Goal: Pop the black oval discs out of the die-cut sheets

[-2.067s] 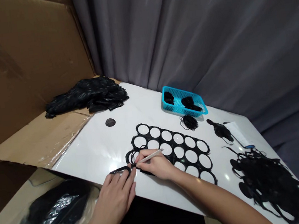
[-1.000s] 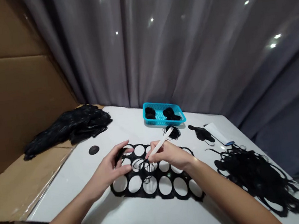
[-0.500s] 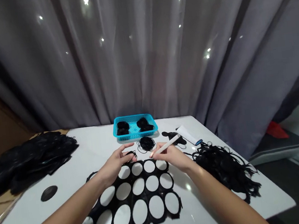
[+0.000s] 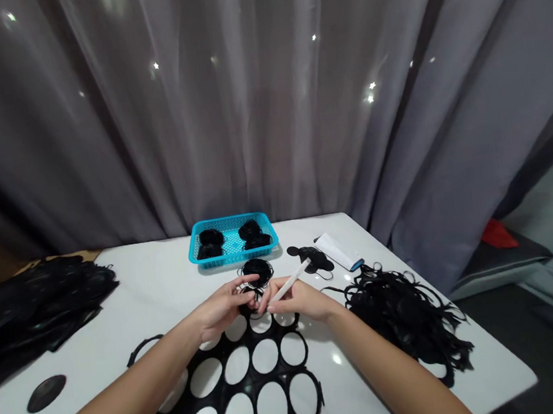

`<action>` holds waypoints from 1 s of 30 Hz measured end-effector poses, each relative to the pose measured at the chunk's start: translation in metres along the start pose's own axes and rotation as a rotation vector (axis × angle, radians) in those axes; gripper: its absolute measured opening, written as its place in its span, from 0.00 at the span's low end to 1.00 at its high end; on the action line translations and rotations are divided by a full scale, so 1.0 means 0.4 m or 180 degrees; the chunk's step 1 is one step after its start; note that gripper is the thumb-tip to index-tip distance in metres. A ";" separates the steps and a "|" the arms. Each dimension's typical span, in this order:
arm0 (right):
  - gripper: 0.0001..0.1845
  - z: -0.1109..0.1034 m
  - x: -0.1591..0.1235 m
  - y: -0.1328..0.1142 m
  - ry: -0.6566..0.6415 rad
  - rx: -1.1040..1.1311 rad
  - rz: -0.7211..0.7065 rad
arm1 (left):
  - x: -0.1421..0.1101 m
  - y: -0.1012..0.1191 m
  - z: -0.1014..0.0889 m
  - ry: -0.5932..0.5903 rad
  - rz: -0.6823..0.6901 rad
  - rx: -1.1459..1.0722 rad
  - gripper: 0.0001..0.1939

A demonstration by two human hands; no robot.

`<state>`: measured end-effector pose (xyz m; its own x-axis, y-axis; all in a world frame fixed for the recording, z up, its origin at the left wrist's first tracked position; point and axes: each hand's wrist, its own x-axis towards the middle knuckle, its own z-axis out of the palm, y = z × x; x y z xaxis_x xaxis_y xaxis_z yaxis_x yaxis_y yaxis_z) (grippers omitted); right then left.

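Observation:
My right hand (image 4: 298, 298) is closed around a slim white pen-like tool (image 4: 293, 279), which slants up to the right. My left hand (image 4: 224, 309) pinches a small black stringy piece (image 4: 253, 292) between thumb and fingers; its exact shape is partly hidden. The two hands meet at this piece, with the right fingertips beside it. Under them lies a black sheet with rows of round cut-out holes (image 4: 285, 374), flat on the table. Just beyond the fingers is a round bundle of thin black loops (image 4: 259, 271).
A blue plastic basket (image 4: 235, 258) holds several black bundles. Flat black cut pieces (image 4: 316, 259) lie beside a white tube with a blue cap (image 4: 337, 252). Black strips (image 4: 406, 319) are heaped at right, black sheets (image 4: 32, 311) at left, near a black disc (image 4: 46, 394).
My right hand has come left to meet the left hand at the small black piece; the hands were apart before. The view has shifted slightly to the right.

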<state>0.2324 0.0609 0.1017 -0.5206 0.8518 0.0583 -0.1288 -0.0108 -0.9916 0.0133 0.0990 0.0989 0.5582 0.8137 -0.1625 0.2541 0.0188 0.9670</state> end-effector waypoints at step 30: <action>0.19 -0.082 -0.123 0.092 0.1307 -0.0066 0.0295 | 0.284 -0.002 0.015 0.0223 0.1281 0.4287 0.18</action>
<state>0.2809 0.0358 0.0587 -0.1490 0.9858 -0.0779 -0.0779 -0.0902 -0.9929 0.0813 0.1877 0.0783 0.7428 0.6577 0.1252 0.6619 -0.7496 0.0109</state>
